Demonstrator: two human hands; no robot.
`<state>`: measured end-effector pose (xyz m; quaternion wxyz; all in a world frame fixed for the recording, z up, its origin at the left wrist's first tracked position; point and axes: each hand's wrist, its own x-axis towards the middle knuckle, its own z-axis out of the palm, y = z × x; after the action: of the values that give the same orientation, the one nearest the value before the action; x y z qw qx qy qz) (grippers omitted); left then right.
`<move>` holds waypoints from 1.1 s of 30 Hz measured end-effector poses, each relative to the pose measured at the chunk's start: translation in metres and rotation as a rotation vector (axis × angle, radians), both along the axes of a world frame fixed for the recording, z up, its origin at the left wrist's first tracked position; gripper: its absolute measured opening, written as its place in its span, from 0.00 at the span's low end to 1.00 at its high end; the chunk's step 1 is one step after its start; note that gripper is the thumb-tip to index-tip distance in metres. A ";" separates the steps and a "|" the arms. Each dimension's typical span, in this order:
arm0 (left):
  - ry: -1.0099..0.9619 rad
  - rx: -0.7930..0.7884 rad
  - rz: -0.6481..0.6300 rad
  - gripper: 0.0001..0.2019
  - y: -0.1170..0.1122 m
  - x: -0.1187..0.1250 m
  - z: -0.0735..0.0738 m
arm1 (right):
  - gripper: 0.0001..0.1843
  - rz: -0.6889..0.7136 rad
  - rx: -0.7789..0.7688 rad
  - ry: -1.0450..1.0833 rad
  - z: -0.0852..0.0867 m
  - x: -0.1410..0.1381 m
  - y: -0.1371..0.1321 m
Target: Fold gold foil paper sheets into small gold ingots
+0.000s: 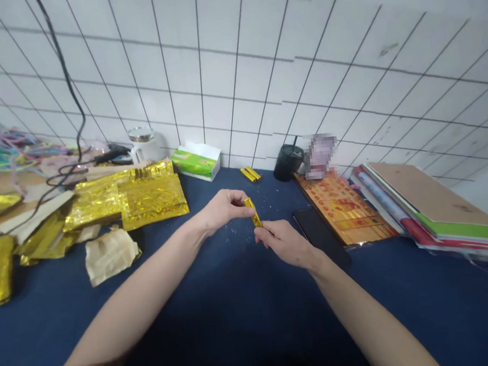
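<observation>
Between my two hands is a small folded strip of gold foil paper (253,212), held above the dark blue table (237,297). My left hand (228,208) pinches its upper end between thumb and fingers. The lower end is gripped by my right hand (283,239), whose fingers are curled in. Just beyond, two similar folded gold foil strips (250,174) lie side by side on the table. To the left are large gold foil sheets (153,194), a crumpled beige paper piece (110,254) and a rolled gold foil piece (0,270).
Along the wall stand a white mug (144,146), a green tissue pack (197,161) and a black cup (288,162). On the right lie a dark phone (320,234), orange printed paper (344,205) and stacked folders (433,200). A black cable (65,67) hangs at left.
</observation>
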<state>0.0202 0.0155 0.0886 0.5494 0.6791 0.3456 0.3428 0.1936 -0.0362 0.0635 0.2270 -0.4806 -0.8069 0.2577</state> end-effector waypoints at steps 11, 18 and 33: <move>-0.448 -0.225 0.052 0.13 -0.016 0.022 0.011 | 0.21 -0.134 0.336 0.230 0.013 -0.023 0.004; -0.515 -0.314 0.138 0.12 -0.018 0.022 0.010 | 0.20 -0.136 0.332 0.280 0.004 -0.026 0.001; -0.533 -0.214 0.233 0.12 -0.014 0.018 0.013 | 0.20 -0.056 0.119 0.295 0.015 -0.017 0.002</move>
<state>0.0382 0.0014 0.1021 0.6460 0.4593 0.2990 0.5314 0.1768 -0.0345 0.0786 0.3780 -0.4455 -0.7650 0.2710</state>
